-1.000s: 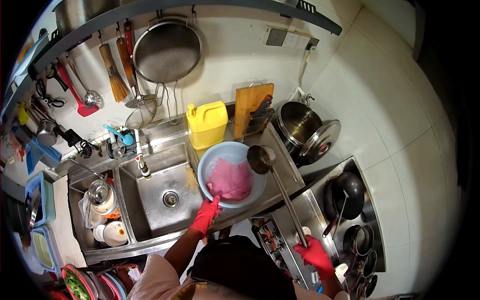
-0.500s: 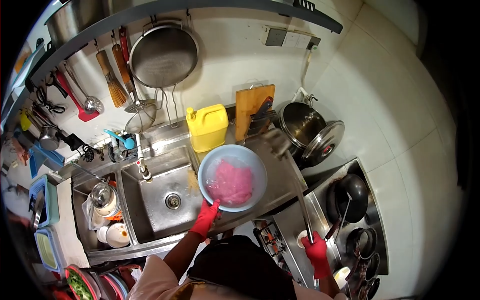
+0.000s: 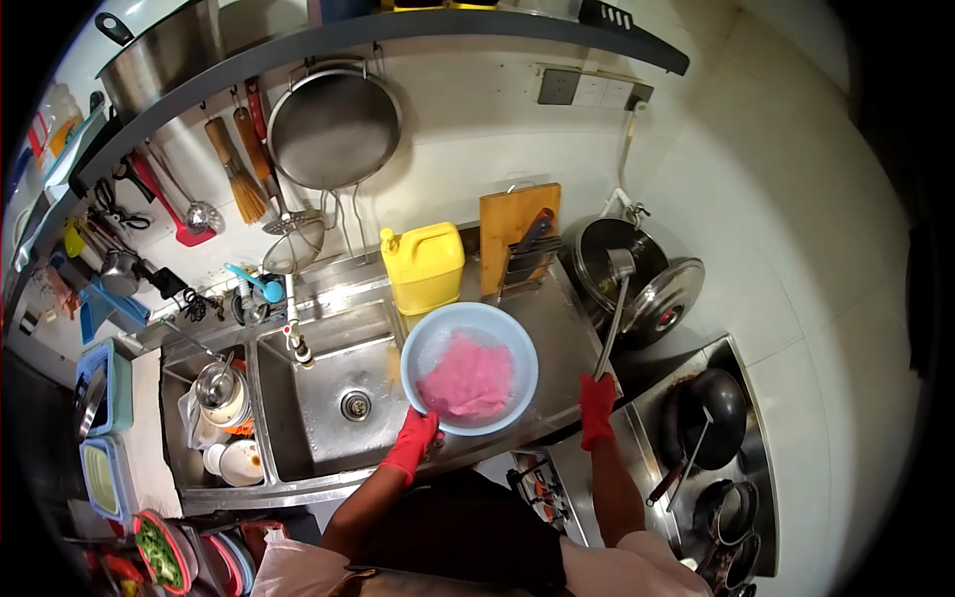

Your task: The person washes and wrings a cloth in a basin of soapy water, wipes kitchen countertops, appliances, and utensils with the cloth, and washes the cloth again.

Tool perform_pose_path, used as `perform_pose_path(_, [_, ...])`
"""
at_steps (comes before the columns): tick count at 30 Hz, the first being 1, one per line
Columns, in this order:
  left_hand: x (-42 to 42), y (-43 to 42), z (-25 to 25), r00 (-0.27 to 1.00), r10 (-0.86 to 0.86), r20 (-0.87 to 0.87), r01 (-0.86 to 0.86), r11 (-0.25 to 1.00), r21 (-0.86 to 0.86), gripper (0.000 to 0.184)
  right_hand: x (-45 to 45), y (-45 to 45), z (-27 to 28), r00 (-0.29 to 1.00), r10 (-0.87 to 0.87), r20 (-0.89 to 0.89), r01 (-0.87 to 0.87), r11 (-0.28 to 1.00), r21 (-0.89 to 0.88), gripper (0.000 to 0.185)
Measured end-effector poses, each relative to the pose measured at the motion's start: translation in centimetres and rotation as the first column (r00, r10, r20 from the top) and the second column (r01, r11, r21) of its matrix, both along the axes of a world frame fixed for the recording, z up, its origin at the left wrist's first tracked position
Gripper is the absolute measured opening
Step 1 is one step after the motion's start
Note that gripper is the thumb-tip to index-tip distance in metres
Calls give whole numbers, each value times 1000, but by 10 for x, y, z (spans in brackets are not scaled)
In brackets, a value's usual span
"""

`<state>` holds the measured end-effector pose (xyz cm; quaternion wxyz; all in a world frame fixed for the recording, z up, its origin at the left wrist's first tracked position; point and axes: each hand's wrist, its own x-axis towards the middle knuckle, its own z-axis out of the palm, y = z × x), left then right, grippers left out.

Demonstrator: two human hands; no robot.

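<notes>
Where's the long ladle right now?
Head view, right of centre: the ladle is in the right hand, its far end over or inside the pot, just left of the lid.

1. The basin (image 3: 528, 383): smooth plastic, softly glossy.
2. The pink mass (image 3: 468, 376) in the basin: rumpled, wet-looking, material unclear from here.
3. The left glove (image 3: 412, 443), the right glove (image 3: 597, 408): rubbery, mostly matt.
4. The ladle (image 3: 614, 328) right of the basin: dull-shining metal.
5. The jug (image 3: 426, 271) behind the basin: glossy plastic.
6. The desk (image 3: 559, 366) under the basin: steel, streakily shiny.
</notes>
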<state>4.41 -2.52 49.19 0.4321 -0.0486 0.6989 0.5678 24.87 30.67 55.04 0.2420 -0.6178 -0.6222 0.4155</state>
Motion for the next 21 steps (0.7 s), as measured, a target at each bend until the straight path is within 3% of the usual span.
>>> perform_pose_path(2, [3, 3, 21, 998, -7, -59, 6, 1000, -29, 45, -14, 3, -16, 987, -4, 162, -14, 993, 115, 35])
perform_pose_path(5, [5, 4, 26, 998, 14, -60, -16, 999, -41, 45, -6, -6, -40, 932, 0, 363, -93, 967, 238, 46])
perform_pose_path(9, [-4, 7, 19, 997, -22, 71, 29, 995, -96, 43, -3, -32, -35, 985, -12, 170, -1, 997, 76, 46])
perform_pose_path(12, [-6, 6, 13, 989, 11, 149, -1, 998, -67, 45, 8, -31, -57, 940, 117, 321, -173, 973, 154, 49])
perform_pose_path(15, [-6, 12, 12, 975, 75, 210, -54, 993, -101, 43, 12, -38, -54, 862, 66, 503, -233, 932, 277, 47])
perform_pose_path(18, [-1, 15, 13, 969, 112, 221, -98, 992, -75, 45, 12, -29, -90, 957, 118, 266, -241, 835, 495, 39])
perform_pose_path(21, [0, 14, -14, 936, 151, 317, -157, 988, -7, 41, -13, -35, -58, 904, 427, 32, -428, 901, 69, 46])
